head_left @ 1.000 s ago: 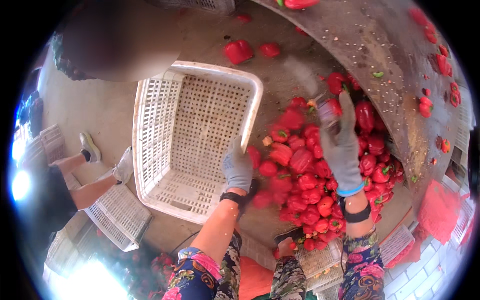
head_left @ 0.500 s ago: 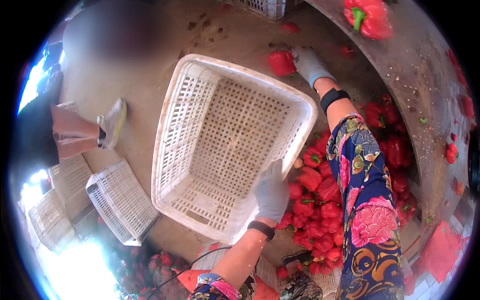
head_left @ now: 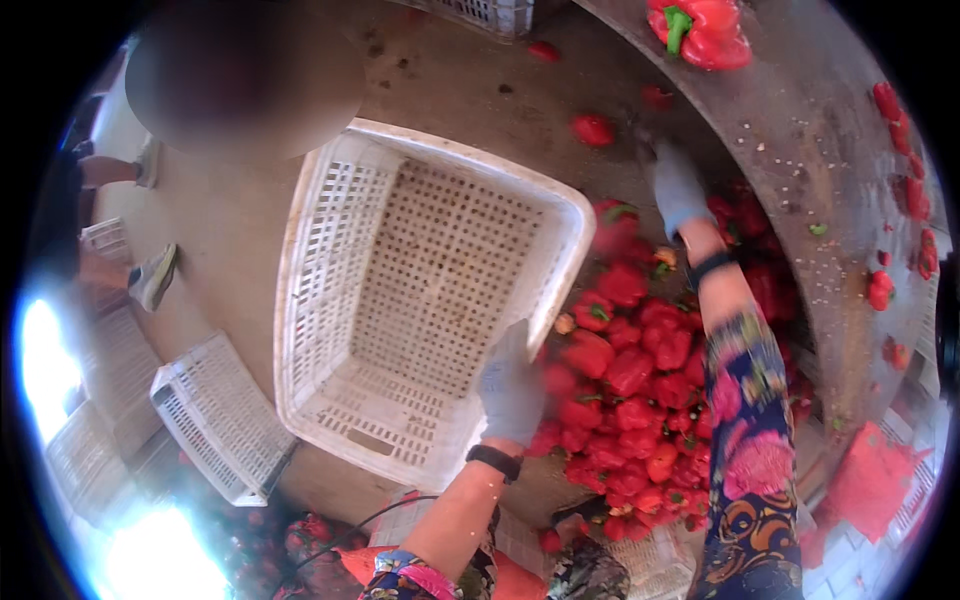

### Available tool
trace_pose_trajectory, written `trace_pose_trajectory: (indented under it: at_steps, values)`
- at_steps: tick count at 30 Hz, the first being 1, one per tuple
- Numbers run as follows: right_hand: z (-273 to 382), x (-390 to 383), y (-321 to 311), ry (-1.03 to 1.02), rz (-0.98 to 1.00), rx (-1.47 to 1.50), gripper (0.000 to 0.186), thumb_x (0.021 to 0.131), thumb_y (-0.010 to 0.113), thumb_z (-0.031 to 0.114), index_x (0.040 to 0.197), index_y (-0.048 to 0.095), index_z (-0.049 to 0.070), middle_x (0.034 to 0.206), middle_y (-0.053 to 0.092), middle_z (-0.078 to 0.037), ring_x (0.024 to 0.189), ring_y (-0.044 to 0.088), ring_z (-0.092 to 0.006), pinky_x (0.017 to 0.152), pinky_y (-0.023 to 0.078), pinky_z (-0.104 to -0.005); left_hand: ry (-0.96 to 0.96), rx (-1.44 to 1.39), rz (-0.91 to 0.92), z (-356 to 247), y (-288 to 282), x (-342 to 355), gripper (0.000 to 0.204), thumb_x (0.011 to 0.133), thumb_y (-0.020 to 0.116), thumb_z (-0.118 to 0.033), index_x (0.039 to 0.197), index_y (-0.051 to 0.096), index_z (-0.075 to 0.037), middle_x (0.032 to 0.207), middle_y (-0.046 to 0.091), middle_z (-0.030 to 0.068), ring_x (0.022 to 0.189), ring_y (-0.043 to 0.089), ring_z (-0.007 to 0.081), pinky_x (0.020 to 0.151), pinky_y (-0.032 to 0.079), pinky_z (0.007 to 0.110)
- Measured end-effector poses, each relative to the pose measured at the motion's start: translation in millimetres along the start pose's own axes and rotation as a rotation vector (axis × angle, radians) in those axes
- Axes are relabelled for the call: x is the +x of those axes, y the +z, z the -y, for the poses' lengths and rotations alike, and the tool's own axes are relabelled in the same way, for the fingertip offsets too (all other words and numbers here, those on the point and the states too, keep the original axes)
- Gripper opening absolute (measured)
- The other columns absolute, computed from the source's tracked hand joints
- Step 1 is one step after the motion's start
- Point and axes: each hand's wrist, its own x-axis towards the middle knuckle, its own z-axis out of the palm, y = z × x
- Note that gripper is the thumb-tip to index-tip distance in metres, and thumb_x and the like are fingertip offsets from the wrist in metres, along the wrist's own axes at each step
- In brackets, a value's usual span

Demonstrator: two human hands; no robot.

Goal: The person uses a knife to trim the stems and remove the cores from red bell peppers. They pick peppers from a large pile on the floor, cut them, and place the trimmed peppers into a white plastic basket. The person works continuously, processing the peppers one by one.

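My left hand (head_left: 511,390), in a grey glove, grips the right rim of a large white perforated plastic crate (head_left: 440,270) with nothing visible inside it. My right hand (head_left: 675,175), also gloved and blurred, is at the upper edge of a big heap of red bell peppers (head_left: 650,400), beside a curved, dirty metal edge (head_left: 760,120); whether its fingers hold anything is unclear. A blurred red pepper (head_left: 614,228) is just below it, and a lone pepper (head_left: 593,129) lies above and left of it on the brown surface.
Smaller white crates (head_left: 220,420) stand at lower left, near another person's legs and shoe (head_left: 152,275). A crate (head_left: 480,12) sits at the top. Peppers (head_left: 700,30) lie on the metal ledge, with a red sack (head_left: 870,470) at right.
Half a second ago my right hand held a red pepper farther left and higher; that pepper is out of it now. The person on the left has shifted. My left hand stays on the crate.
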Motion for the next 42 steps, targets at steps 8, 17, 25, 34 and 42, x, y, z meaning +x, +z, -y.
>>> trace_pose_trajectory:
  at_steps: [8,17,25,34,42]
  values:
    - [31.9,-85.7,8.7,-0.177,0.728,-0.450,0.030,0.090,0.048,0.025,0.105,0.065,0.005,0.109,0.062,-0.023,0.097,0.061,-0.0396,0.085,0.048,-0.0455,0.043,0.035,-0.124,27.4,-0.9,-0.7,0.036,0.081,0.055,-0.008,0.117,0.055,-0.006,0.104,0.062,0.0196,0.091,0.061,0.0378,0.077,0.049,0.045]
    - [-38.0,-406.3,-45.3,0.886,0.238,1.404,0.027,0.087,0.062,0.024,0.107,0.056,0.008,0.076,0.059,-0.003,0.060,0.055,-0.0116,0.052,0.043,-0.0243,0.176,0.157,-0.157,35.5,4.0,-15.8,0.036,0.080,0.061,-0.009,0.115,0.056,-0.004,0.077,0.063,0.0220,0.074,0.062,0.0411,0.066,0.048,0.048]
    - [-48.0,-489.4,43.1,0.615,-0.036,1.738,0.030,0.089,0.062,0.023,0.112,0.053,0.006,0.064,0.052,-0.001,0.051,0.047,-0.0076,0.044,0.035,-0.0206,0.653,-0.197,-0.074,-46.8,69.2,-81.8,0.068,0.082,0.067,-0.012,0.139,0.033,0.004,0.129,0.050,0.0219,0.118,0.051,0.0315,0.101,0.039,0.038]
    - [-50.6,-508.6,59.8,0.437,-0.040,1.836,0.024,0.087,0.060,0.006,0.110,0.053,0.005,0.075,0.055,0.000,0.061,0.049,-0.0063,0.053,0.041,-0.0223,0.292,0.056,-0.356,-47.2,198.4,163.0,0.058,0.076,0.068,-0.019,0.127,0.048,0.000,0.118,0.057,0.0153,0.105,0.056,0.0260,0.089,0.046,0.037]
    - [-85.2,-509.0,22.7,0.663,-0.145,1.771,0.023,0.082,0.068,0.006,0.104,0.062,0.009,0.083,0.061,-0.003,0.071,0.057,-0.0088,0.063,0.046,-0.0207,0.750,0.207,-0.513,-79.2,182.5,115.3,0.070,0.059,0.074,-0.011,0.125,0.050,-0.005,0.116,0.061,0.0192,0.109,0.058,0.0349,0.091,0.047,0.041]
